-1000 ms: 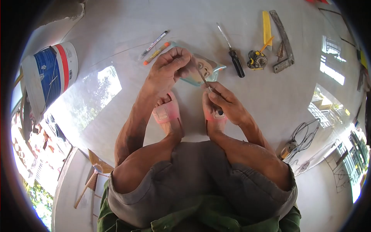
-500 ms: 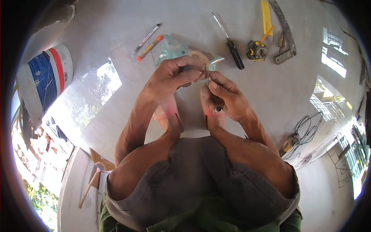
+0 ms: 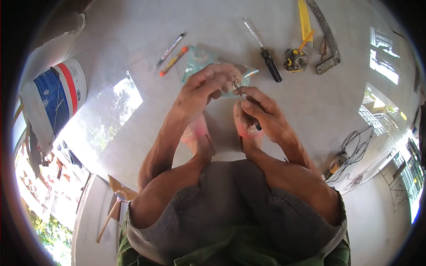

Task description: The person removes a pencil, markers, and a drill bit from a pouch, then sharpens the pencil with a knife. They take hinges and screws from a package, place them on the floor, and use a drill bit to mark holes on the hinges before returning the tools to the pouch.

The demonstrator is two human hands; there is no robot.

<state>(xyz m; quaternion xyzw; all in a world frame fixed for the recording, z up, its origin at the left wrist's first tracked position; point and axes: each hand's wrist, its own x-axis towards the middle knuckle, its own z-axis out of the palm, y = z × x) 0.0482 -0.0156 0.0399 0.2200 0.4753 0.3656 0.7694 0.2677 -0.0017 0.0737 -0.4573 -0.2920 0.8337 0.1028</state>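
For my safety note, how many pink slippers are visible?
2: the left slipper, below the left hand, and the right slipper, partly covered by the right hand.

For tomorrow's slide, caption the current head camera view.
Hands close together above a teal packet, the right holding a slender metal tool; screwdriver and tape measure nearby.

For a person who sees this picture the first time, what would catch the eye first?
Probably the centre: the right hand holds a thin tool close to the left hand, in front of a pale blue pouch. Then perhaps the blue-labelled bucket at the far left, and the screwdriver beside a tape measure at upper right.
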